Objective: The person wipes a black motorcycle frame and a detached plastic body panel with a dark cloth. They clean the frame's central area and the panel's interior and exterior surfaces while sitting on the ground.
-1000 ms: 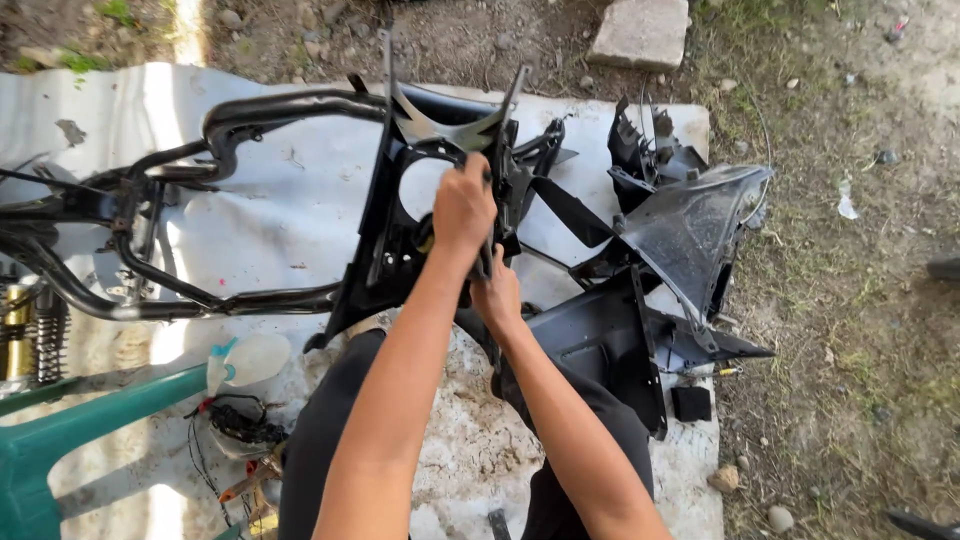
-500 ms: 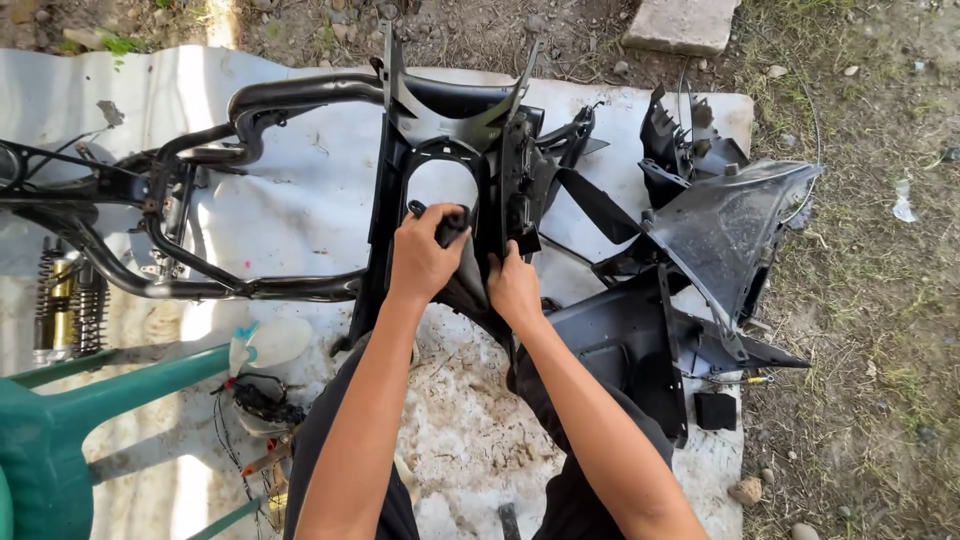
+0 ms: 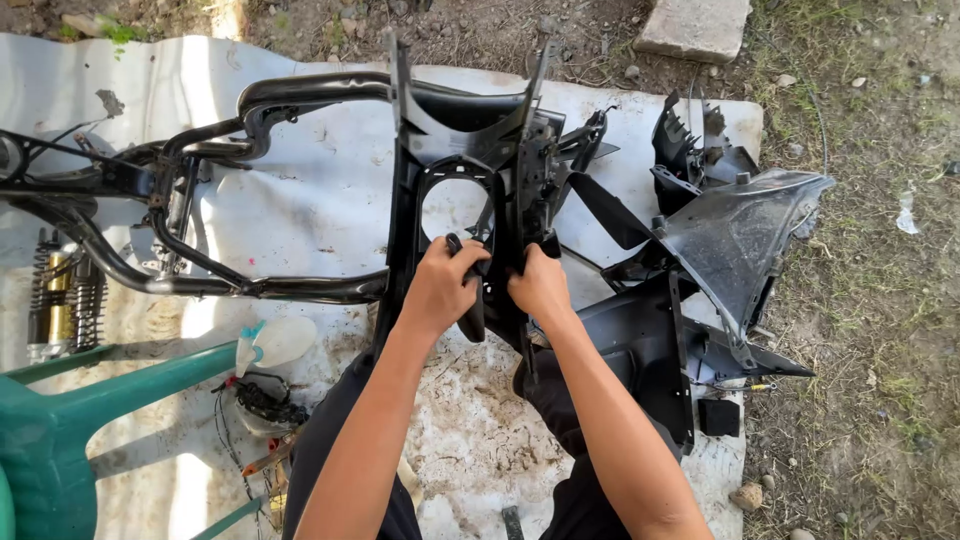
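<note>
A black plastic scooter body panel (image 3: 450, 140) with a round opening stands upright on a white sheet, against a black tubular frame (image 3: 190, 180). My left hand (image 3: 440, 285) is closed around a black tool handle (image 3: 472, 310) at the panel's lower edge. My right hand (image 3: 540, 285) grips the panel's lower right part beside it. Both forearms reach up from the bottom of the view.
More black fairing pieces (image 3: 730, 240) lie to the right. A green plastic chair (image 3: 90, 420) sits at bottom left, with shock absorbers (image 3: 65, 295), a white bottle (image 3: 270, 340) and wires nearby. A concrete block (image 3: 695, 25) lies on the dirt at the top.
My left hand came down from the panel's upper bracket to its lower edge, now beside my right hand. The view has shifted slightly.
</note>
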